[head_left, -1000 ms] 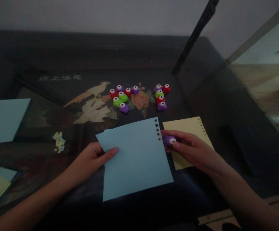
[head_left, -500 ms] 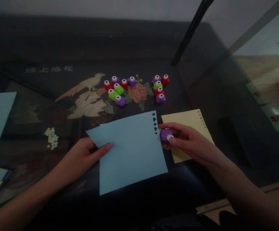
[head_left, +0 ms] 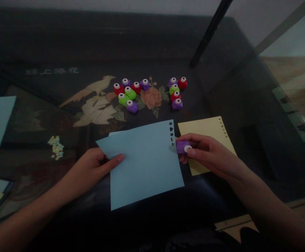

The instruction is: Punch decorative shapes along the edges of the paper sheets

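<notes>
Head view of a dark glass-topped counter (head_left: 221, 87) with a bird-and-flower inlay beneath the glass. The left hand (head_left: 94, 169) rests at the left edge of a pale blue square paper sheet (head_left: 142, 162), its thumb lying on top of the sheet and the other fingers hidden below, so the sheet is pinched at that edge. The right hand (head_left: 207, 154) pinches a small purple craft punch with a white button (head_left: 183, 147) between thumb and fingers, and the punch sits over the right edge of the blue sheet, just below a short column of punched-out shapes (head_left: 171, 133) near the upper right corner. A pale yellow paper sheet with a punched right edge (head_left: 207, 129) lies partly under the right hand, just beside the blue sheet. Farther back, two clusters of red, green and purple craft punches (head_left: 152, 91) stand on the counter. A small heap of paper cut-outs (head_left: 55, 147) lies well to the left.
</notes>
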